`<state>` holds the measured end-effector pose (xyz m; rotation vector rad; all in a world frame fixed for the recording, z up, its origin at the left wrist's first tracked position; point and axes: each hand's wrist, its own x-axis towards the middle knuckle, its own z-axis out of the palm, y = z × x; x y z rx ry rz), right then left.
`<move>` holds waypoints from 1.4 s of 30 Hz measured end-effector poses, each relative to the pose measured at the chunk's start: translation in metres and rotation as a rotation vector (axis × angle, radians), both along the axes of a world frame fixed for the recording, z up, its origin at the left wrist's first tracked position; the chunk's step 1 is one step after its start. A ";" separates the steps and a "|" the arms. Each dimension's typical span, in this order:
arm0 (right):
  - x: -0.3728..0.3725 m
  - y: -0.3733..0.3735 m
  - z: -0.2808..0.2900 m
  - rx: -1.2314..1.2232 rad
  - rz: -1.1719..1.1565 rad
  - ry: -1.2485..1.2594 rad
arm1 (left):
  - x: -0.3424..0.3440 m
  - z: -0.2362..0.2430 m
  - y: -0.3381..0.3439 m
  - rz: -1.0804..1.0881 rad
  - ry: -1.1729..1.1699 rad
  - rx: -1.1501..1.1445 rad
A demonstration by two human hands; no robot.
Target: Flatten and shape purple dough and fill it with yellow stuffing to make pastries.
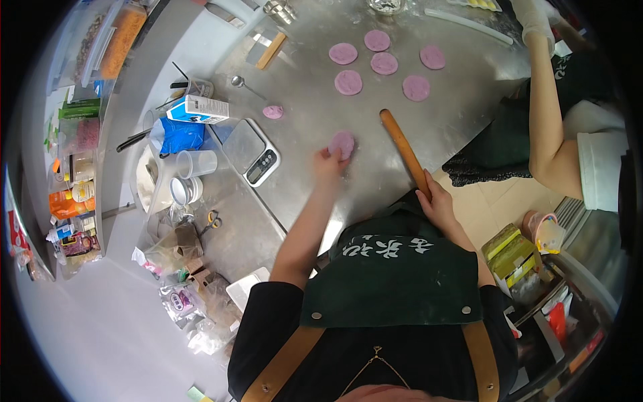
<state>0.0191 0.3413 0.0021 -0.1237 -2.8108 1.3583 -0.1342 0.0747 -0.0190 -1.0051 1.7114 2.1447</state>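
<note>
Left hand [327, 164] pinches one pink dough round [343, 143] by its near edge; right hand [439, 201] wraps a wooden rolling pin [404, 147]; six flat rounds [384, 63] lie beyond on the table [301, 74], seemingly done; one small lump [273, 111] apparently awaits flattening.

Flat pinkish-purple dough disc [343, 141]: roughly round, near edge held in left hand [329, 165]. Long brown wooden cylindrical rolling pin [404, 146]: right of disc, apart, slanted, far end leaning left, near end gripped in right hand [439, 202].
</note>
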 end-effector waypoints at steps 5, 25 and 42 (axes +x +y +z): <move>-0.013 -0.011 -0.002 0.071 0.121 0.128 | 0.054 -0.012 0.031 0.034 0.026 0.006; -0.001 -0.049 -0.024 0.232 0.287 -0.038 | -0.078 -0.020 0.015 -0.666 0.962 -1.336; 0.011 -0.065 -0.023 0.363 0.229 0.091 | -0.065 -0.031 -0.020 -0.994 0.968 -1.266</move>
